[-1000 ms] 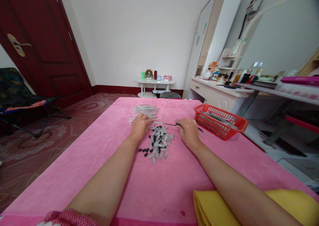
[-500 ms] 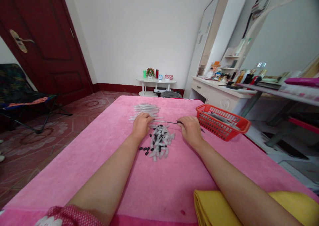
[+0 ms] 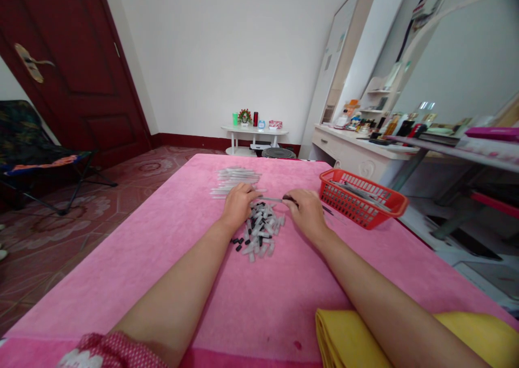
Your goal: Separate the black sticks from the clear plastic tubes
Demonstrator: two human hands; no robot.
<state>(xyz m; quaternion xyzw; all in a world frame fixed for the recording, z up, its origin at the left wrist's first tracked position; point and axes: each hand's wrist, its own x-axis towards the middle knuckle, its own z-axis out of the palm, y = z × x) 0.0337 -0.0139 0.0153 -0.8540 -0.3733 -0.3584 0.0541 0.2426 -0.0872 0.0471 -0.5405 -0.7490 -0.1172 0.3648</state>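
Note:
A thin pen spans the short gap between my two hands above the pink cloth. My left hand [image 3: 238,206] is closed around its pale clear barrel [image 3: 271,199]. On the other side, my right hand [image 3: 307,210] pinches the dark end of a pen refill [image 3: 285,199] in line with that barrel; fingers partly cover it. Under and between the hands lies a heap of clear and black pen caps and small parts [image 3: 263,230]. Beyond my left hand, clear pen barrels [image 3: 237,176] are laid side by side.
An orange plastic basket [image 3: 344,209] holding thin sticks stands right of my right hand. Several dark slim pieces [image 3: 327,211] lie beside it. A folded yellow cloth [image 3: 340,335] is under my right forearm. The pink cloth [image 3: 133,265] covers the table.
My hands have come closer together, the left moving right and the right slightly left. Less of the dark refill shows between them, and a pale barrel now fills the gap.

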